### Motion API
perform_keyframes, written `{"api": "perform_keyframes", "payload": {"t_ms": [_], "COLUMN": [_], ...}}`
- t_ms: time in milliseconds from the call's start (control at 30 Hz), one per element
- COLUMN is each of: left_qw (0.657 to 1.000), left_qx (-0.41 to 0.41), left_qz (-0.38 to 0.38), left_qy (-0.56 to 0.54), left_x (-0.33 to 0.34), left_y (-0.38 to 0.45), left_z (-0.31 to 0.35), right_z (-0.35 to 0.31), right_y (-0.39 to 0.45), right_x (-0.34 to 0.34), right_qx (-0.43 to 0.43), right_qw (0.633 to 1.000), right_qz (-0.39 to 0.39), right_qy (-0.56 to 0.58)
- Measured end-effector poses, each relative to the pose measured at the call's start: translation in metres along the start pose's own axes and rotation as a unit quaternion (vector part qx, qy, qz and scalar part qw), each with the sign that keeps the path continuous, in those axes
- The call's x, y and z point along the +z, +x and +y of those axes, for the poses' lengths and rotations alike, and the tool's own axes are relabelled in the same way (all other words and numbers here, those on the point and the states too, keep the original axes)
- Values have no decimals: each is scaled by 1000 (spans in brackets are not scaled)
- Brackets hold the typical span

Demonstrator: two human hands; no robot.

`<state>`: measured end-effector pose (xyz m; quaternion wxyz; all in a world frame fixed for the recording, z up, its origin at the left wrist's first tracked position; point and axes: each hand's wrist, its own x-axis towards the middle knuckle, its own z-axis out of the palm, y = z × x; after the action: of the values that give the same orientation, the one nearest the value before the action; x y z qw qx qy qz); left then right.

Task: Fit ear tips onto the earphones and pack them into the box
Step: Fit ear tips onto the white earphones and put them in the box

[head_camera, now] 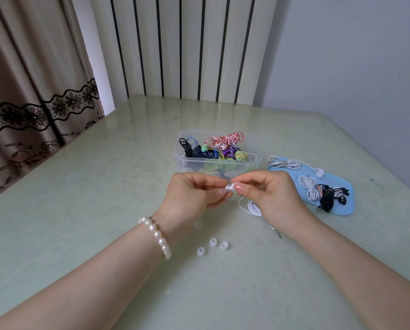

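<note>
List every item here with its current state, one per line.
Left hand: pinching white earbud.
Right hand: pinching the same earbud.
Clear box: open, full of coloured earphones.
Blue lid: flat on table, bundled earphones on it.
Loose ear tips: lying unfitted on table.
White cable: coiled under right hand.

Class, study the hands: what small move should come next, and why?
Probably push the ear tip home: both the left hand and right hand pinch the white earbud between them, and spare ear tips wait on the table.
</note>
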<state>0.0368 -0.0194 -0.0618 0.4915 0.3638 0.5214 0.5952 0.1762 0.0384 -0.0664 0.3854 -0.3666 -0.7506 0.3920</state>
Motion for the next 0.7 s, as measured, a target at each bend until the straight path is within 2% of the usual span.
{"api": "perform_keyframes", "payload": {"t_ms": [267, 700], "left_qw": [1000, 1000], "left_qx": [-8, -13], "left_qz": [-7, -9], "left_qy": [15, 19], "left_x": [-2, 1], "left_y": [1, -2], "left_z": [0, 2], "right_z": [-1, 3], "right_y": [0, 2], "right_x": [2, 4], "right_qx": [40, 50], "right_qw": [996, 996], "right_qz": [-30, 13], "right_qy": [69, 69]}}
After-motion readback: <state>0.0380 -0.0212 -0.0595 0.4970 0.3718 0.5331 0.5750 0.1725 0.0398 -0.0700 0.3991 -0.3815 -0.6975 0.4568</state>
